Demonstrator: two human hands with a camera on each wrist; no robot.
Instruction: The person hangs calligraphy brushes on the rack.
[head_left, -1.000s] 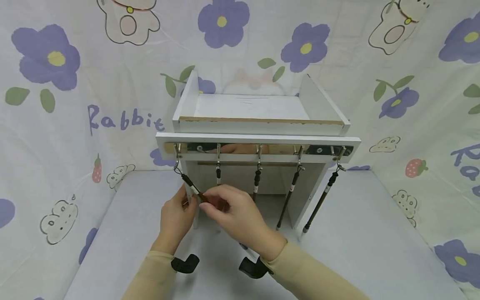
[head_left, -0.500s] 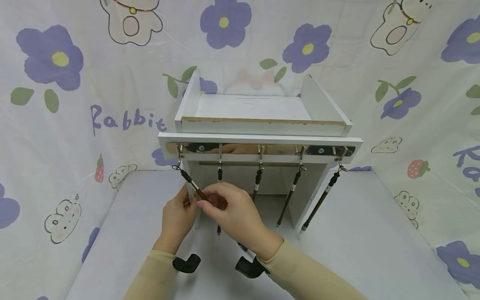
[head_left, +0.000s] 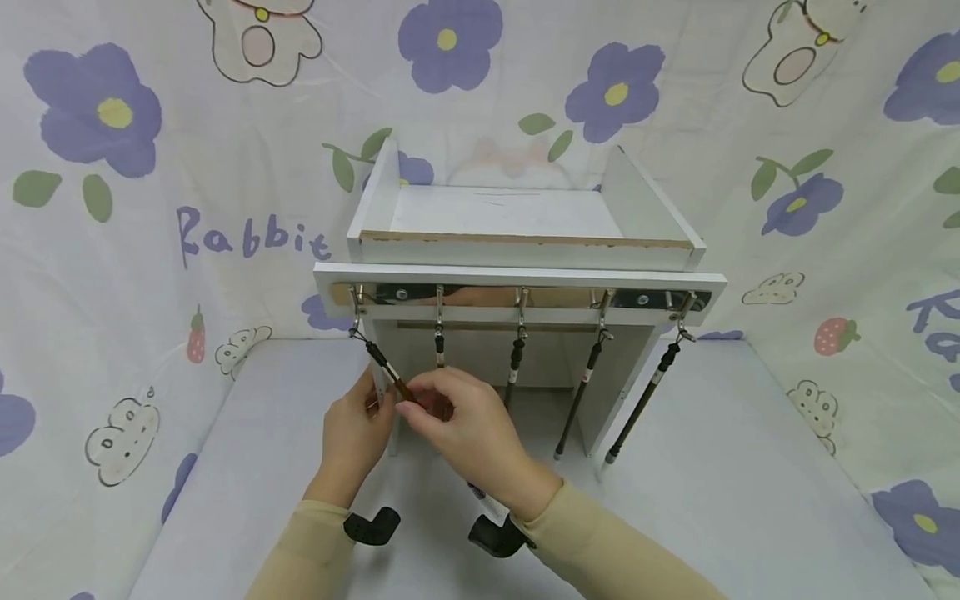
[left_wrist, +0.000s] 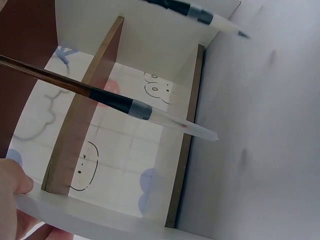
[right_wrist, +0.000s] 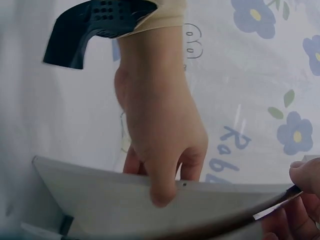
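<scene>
My right hand [head_left: 472, 425] pinches the leftmost paintbrush [head_left: 389, 372] between thumb and fingers. That brush slants, its cord loop at the leftmost hook [head_left: 355, 321] and its lower part hidden behind the hand. With thumb and fingers on either side, my left hand [head_left: 354, 437] grips the front edge of the left side panel [right_wrist: 115, 192] of a white wooden stand [head_left: 517, 257]. In the left wrist view, a brush with a pale tip [left_wrist: 182, 125] crosses in front of the stand's inside. The right wrist view shows the right-hand fingers [right_wrist: 305, 175] on a dark brush handle.
A shiny metal rail [head_left: 480, 297] with several hooks runs along the stand's front. More brushes hang from it, including one at the far right [head_left: 641, 404]. A pale tabletop [head_left: 720, 467] lies below, and a floral cloth [head_left: 247, 167] covers the walls.
Both hands keep nearly the same place and hold. The held brush's loop has shifted slightly at its hook, and the second brush's lower end has passed out of sight behind the right hand.
</scene>
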